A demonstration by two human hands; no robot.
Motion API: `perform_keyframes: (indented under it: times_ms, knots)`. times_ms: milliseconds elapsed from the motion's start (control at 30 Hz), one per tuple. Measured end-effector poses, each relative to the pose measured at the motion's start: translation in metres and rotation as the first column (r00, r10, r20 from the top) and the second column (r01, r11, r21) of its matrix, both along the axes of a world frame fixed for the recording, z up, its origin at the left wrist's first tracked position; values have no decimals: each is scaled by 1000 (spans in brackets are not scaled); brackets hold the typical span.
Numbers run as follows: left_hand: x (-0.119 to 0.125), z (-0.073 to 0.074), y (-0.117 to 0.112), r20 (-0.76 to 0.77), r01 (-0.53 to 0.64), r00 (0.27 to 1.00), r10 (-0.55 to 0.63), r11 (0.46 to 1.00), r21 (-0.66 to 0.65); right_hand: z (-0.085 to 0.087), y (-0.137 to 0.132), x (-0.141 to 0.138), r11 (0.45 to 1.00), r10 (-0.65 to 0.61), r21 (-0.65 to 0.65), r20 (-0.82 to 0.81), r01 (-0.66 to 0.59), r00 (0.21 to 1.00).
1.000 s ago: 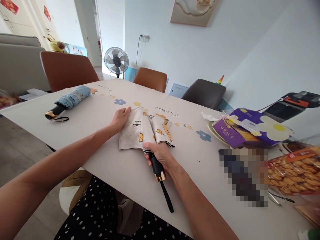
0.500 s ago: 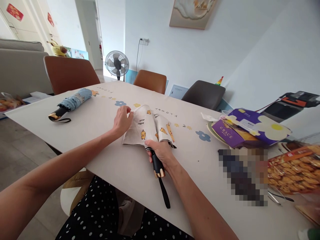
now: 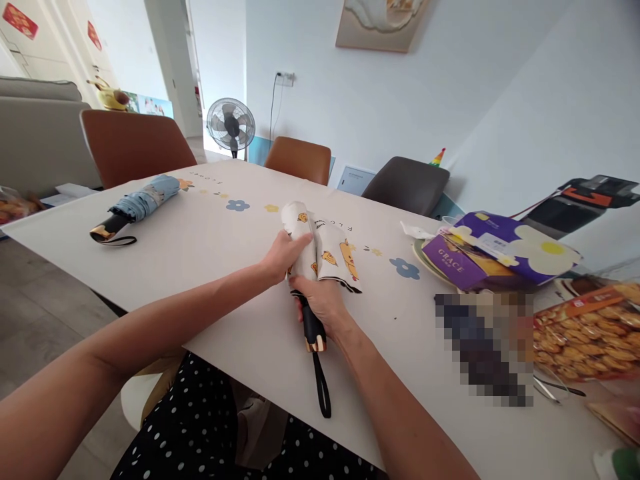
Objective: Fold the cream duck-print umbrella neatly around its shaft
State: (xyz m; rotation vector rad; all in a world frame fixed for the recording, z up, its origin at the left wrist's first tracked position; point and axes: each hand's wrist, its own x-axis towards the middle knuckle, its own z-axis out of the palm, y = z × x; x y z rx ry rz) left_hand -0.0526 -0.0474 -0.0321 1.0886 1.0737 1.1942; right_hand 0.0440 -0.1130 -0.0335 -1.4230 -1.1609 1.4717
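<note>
A white folding umbrella with yellow duck prints lies at the middle of the table, its black handle with a gold end pointing toward me. My right hand grips it where the canopy meets the handle. Around the left side of the canopy, my left hand is wrapped, thumb on top, pressing the fabric against the shaft. One panel still flares out on the right. A black wrist strap hangs from the handle. Off to the left rests a blue folded umbrella, touched by neither hand.
The pale table has flower prints. At the right stand a purple box on a plate, a bag of nut-like snacks and a pixelated dark patch. Chairs, among them a brown chair, and a fan are beyond the far edge.
My left hand has moved right and closed on the canopy, folding the left panel round the shaft. The right hand keeps its grip.
</note>
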Motion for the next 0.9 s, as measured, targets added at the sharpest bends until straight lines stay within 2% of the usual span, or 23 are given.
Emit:
perform_keyframes:
  times_ms: [133,267,400,533,600,700,767,900]
  knots:
    - [-2,-2,1,295,81,955,-21,978,-191,3,-4,-2,1000,-8,25,-122,11,993]
    - [-3,-2,1,437,149,899,-20,954,-262,2,-5,-4,1000,4,26,-201,2,980]
    - [-5,1,0,427,76,902,56,955,-286,-1,-3,-6,1000,9,5,-221,-8,975]
    - [-7,2,-2,443,50,893,79,961,-272,-2,-2,-6,997,74,5,-323,-76,944]
    - [-8,1,-2,436,96,898,62,939,-331,-2,-3,-6,993,105,-6,-351,-114,931]
    - [-11,-4,1,342,118,938,49,886,-449,-3,-3,-7,991,92,-58,-328,-117,940]
    - [-13,-8,4,295,100,955,30,903,-417,-4,-3,-8,993,44,-88,-316,-76,948]
    - [-15,-15,9,210,93,977,-41,966,-243,-6,-1,-8,992,-45,-128,-319,5,947]
